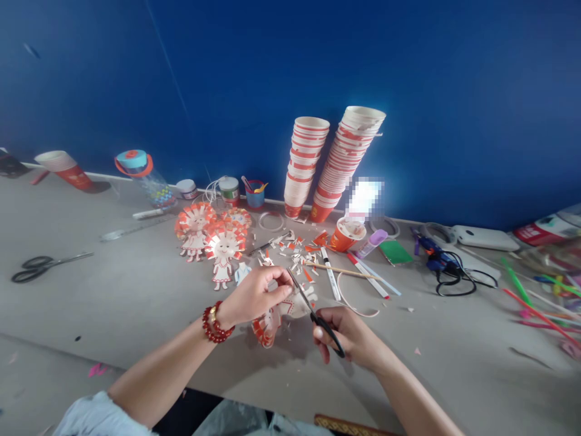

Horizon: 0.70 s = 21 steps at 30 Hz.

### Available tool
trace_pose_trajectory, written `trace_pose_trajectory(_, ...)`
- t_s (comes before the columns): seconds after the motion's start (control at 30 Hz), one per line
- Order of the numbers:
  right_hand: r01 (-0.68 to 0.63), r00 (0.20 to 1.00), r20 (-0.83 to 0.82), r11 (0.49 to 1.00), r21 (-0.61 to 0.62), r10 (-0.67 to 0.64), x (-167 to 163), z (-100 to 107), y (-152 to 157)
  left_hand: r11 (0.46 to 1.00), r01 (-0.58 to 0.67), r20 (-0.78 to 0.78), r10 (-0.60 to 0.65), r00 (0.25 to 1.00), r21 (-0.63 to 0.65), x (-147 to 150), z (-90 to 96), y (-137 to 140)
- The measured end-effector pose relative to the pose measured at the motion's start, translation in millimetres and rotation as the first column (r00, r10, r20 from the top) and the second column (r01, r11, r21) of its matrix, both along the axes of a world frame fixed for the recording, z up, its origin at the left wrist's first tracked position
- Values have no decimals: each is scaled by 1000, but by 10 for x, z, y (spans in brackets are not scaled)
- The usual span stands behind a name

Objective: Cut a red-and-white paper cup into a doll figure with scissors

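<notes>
My right hand [338, 336] is closed round the black handles of a pair of scissors [309, 306], whose blades point up and left. Just left of the blades, my left hand [263, 293] pinches a paper doll [295, 306] with an orange-and-white fringed head [264, 330]. The doll hangs tilted under my fingers, and its upper part is partly hidden by them. Similar finished-looking dolls lie behind my left hand: one with a white fringed head [222, 257] and another with an orange fringe [196, 224]. A small pale blue paper cutout [242, 272] rests by my wrist.
Paper scraps [295, 248] litter the table before my hands. Two tall stacks of paper cups [305, 169] lean by the blue wall. Markers [330, 275], a scrap cup [347, 235], a glue gun [436, 251] and bright sticks [544, 303] lie rightward; spare scissors [45, 264] and a bottle [147, 181] leftward.
</notes>
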State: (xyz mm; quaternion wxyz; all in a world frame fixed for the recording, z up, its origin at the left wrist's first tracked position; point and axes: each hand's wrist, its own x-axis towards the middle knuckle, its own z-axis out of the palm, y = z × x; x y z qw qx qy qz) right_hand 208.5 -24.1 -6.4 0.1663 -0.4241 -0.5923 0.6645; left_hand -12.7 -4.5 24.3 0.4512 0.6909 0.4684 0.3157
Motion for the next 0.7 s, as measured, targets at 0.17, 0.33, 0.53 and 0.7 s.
trace_pose_trajectory(0.17,3,999,-35,1000,6,-3,8,-21,-4,1000,-10,5,10,1000,-16,3,-3,8)
trace_pose_trajectory(0.33,-6,999,-45,1000,25,7,26,-50,-7,999,-5,-2,5,1000,-32,-1,3,12)
trace_pose_trajectory(0.53,55,998,30,996,65,-57,15,-20,14,1000,8,-6,-8,1000,-14,-5,-6,13)
trace_pose_trajectory(0.7,142,990,-27,972,187,-139,37,-21,31,1000,-10,16,10,1000,-7,19,-19,8)
